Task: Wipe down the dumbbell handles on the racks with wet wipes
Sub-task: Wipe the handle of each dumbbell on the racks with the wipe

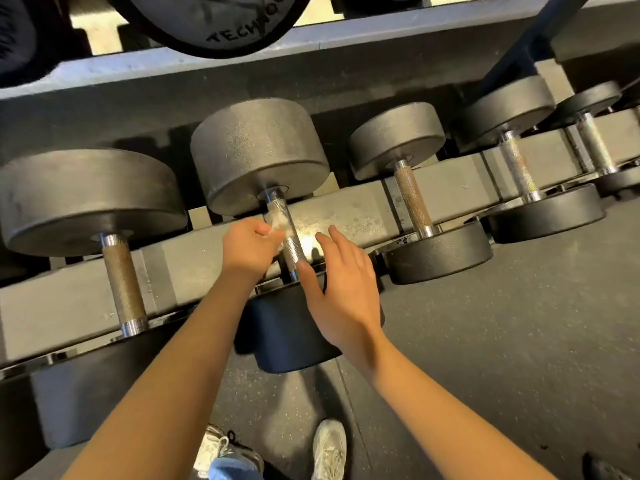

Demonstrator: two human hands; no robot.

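Observation:
A grey metal rack (346,213) holds a row of black dumbbells. My left hand (250,247) pinches a crumpled white wet wipe (277,223) against the left side of the middle dumbbell's knurled steel handle (292,247). My right hand (341,289) hovers open just right of that handle, thumb tip at its lower end, fingers spread above the rail. The near head of this dumbbell (294,337) lies partly hidden under my right wrist. Its far head (259,154) is in full view.
A larger dumbbell with a rusty handle (124,275) sits to the left. Two more handles (414,199) (519,164) lie to the right. A weight plate (214,22) hangs above. My shoes (329,448) stand on the dark rubber floor (502,341).

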